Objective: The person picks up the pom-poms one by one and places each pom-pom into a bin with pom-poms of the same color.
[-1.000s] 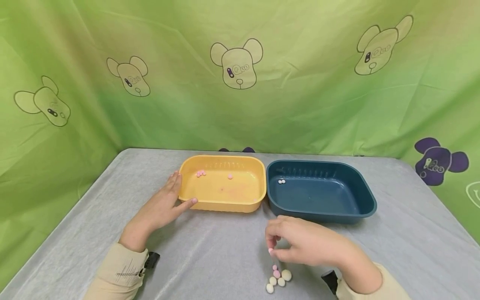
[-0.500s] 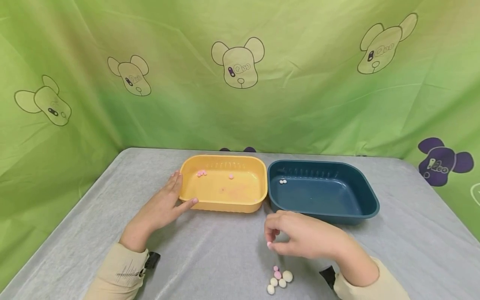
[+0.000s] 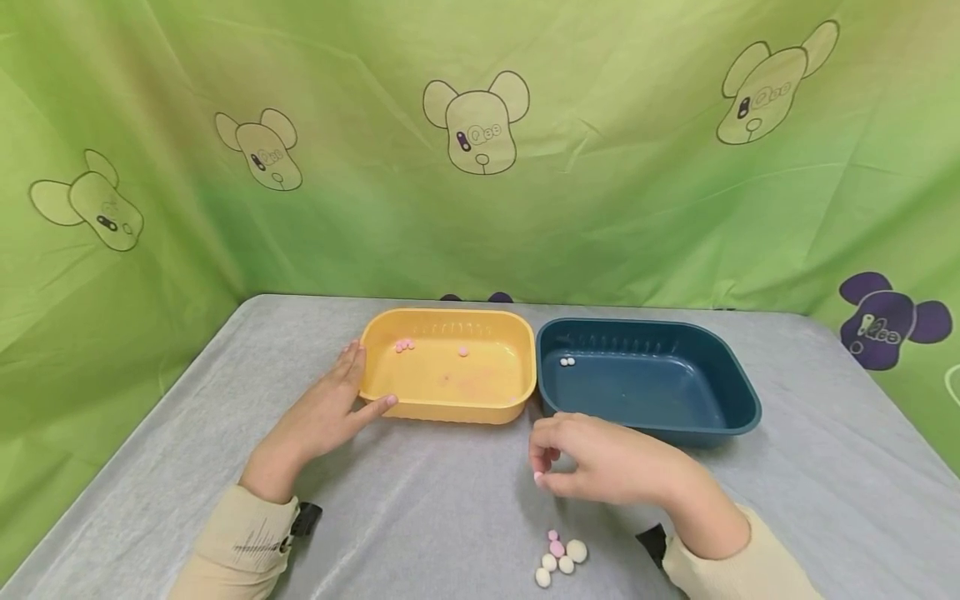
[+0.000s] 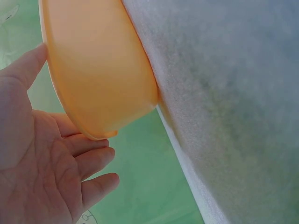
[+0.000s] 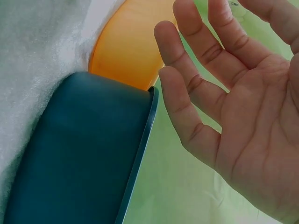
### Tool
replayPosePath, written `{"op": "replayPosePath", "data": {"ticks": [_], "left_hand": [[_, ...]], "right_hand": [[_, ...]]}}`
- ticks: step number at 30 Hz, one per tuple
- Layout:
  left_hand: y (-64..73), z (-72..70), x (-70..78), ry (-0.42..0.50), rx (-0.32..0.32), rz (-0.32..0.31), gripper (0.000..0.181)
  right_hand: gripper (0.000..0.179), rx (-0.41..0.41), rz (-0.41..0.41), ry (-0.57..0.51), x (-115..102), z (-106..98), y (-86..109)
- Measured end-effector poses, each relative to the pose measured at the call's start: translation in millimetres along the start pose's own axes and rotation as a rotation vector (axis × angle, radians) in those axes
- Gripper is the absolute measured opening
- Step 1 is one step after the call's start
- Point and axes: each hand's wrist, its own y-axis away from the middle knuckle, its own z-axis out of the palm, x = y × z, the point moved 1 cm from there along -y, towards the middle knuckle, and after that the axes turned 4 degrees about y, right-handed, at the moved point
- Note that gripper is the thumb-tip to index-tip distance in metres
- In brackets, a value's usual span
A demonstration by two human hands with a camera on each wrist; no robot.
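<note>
My right hand (image 3: 611, 460) pinches a small pink ball (image 3: 537, 477) between thumb and forefinger, above the table in front of the dark blue tub (image 3: 690, 433). Below it on the cloth lie two pink balls (image 3: 557, 548) and several cream balls (image 3: 577, 550) of differing size. My left hand (image 3: 318, 417) touches the left end of the yellow tub (image 3: 450, 412), thumb at the front rim and fingers along the side. In the left wrist view its fingers are extended beside the tub's wall. The right wrist view shows that palm and fingers, but the pinched ball is out of sight.
Several pink balls (image 3: 404, 344) lie inside the yellow tub, and two white balls (image 3: 567, 362) inside the blue one. Both tubs stand side by side on a grey table cloth (image 3: 420, 517). A green printed curtain (image 3: 360, 208) hangs behind and along the sides.
The right hand has risen slightly away from the loose balls, moving toward the tubs with the pink ball pinched. The left hand stays at the yellow tub.
</note>
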Motion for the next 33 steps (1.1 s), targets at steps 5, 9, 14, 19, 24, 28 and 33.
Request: {"op": "replayPosePath", "data": {"ticks": [5,9,14,19,24,28,33], "left_hand": [[-1.2,0.2,-0.2,-0.005,-0.002,0.002,0.096],[-2.3,0.1,0.0,-0.011,0.002,0.009,0.095],[-3.0,-0.2,0.5,-0.009,0.004,0.011,0.095],[-2.9,-0.5,0.3,-0.007,0.005,0.01,0.095],[-2.4,0.0,-0.7,-0.01,0.006,0.009,0.095],[-1.7,0.4,-1.2,-0.01,0.005,0.007,0.095],[-0.6,0.2,-0.6,-0.004,0.0,0.003,0.095]], "right_hand": [[0.017,-0.011,0.001,-0.018,2.0,-1.5,-3.6],[0.016,-0.017,-0.003,-0.033,4.0,-2.5,-7.3],[0.015,-0.014,-0.011,-0.046,7.1,-3.4,-10.8],[0.014,0.006,-0.035,-0.053,10.3,-3.7,-13.7],[0.015,0.002,-0.008,-0.073,11.8,-4.4,-16.9],[0.015,0.002,-0.002,-0.09,13.2,-5.8,-19.1],[0.014,0.0,0.007,-0.111,14.4,-8.4,-21.5]]}}
